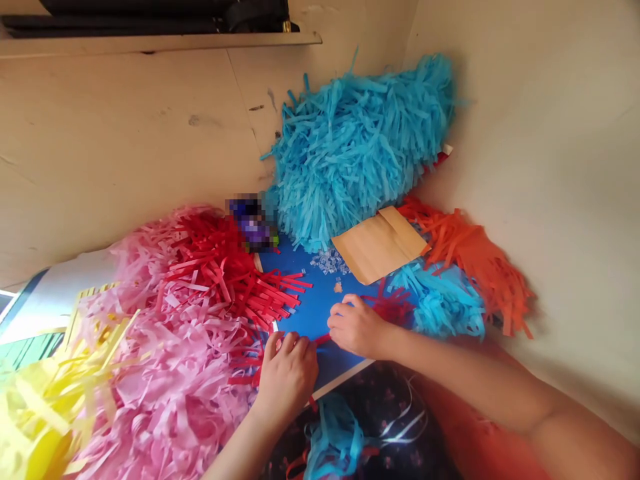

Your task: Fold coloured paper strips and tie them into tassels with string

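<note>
My left hand (286, 373) and my right hand (356, 328) rest close together on a blue sheet (313, 303) at the lower centre. Both have their fingers pinched on a thin red paper strip (321, 340) that runs between them. Fringed red paper (235, 273) lies just left of the hands, over a big heap of pink fringe (165, 373). Small clear bits (329, 261) lie on the blue sheet beyond the hands.
A large mound of light blue fringe (357, 147) leans in the wall corner. A tan cardboard piece (380, 243) lies beside orange fringe (475, 263) and more blue fringe (440, 303). Yellow fringe (40, 407) sits at lower left. Walls close in at back and right.
</note>
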The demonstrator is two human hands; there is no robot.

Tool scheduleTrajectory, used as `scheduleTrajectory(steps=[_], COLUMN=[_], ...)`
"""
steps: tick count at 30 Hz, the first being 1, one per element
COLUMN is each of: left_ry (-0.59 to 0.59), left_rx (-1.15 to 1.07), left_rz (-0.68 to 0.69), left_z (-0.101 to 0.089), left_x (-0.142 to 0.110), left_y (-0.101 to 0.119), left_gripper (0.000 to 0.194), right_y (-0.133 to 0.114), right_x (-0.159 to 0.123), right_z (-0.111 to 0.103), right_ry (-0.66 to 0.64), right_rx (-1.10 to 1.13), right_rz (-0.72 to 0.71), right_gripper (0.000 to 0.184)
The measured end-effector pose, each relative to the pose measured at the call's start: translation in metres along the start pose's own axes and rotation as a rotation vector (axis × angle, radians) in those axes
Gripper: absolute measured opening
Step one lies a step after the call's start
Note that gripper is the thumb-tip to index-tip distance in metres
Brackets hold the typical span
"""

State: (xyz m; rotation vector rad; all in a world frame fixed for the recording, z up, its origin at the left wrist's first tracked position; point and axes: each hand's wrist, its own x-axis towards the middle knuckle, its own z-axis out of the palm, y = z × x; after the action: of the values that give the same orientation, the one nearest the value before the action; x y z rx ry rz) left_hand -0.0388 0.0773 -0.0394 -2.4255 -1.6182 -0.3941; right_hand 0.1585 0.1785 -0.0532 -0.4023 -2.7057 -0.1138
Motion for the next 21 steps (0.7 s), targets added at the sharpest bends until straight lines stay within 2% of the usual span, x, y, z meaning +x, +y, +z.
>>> scheduleTrajectory(steps=[3,7,10,13,17,21], left_ry=[0.015,0.061,0.085,0.096,0.098,0.032], left_rx=[0.029,0.016,0.0,-0.021,-0.042,-0.1], left_rz=[-0.022,-0.045,-0.052,-0.047,-0.047,-0.076], left_z=[-0.002,-0.002,-0.001,0.0,0.003,0.009], left_x=[0.004,0.002,-0.001,-0.005,-0.015,-0.029], left_y=[0.001,-0.001,-0.001,0.001,-0.002,-0.015], left_gripper=[0.018,0.019,0.019,0.02,0.02,0.02], right_y=[0.002,-0.007,-0.02,-0.027,-0.019,-0.003], right_x=[0.002,0.005,0.008,0.004,-0.012,-0.027], right_z=[0.003,0.0,0.0,0.001,-0.001,0.001], right_ry=[-0.009,-0.035,0.025,0.103,0.125,0.124], right_rx=[0.134,0.114,0.025,-0.062,-0.022,0.183], right_rz=[0.121,0.194,0.145,0.07,0.061,0.166], right_gripper=[0.021,0.014,0.013,0.024,0.024,0.02])
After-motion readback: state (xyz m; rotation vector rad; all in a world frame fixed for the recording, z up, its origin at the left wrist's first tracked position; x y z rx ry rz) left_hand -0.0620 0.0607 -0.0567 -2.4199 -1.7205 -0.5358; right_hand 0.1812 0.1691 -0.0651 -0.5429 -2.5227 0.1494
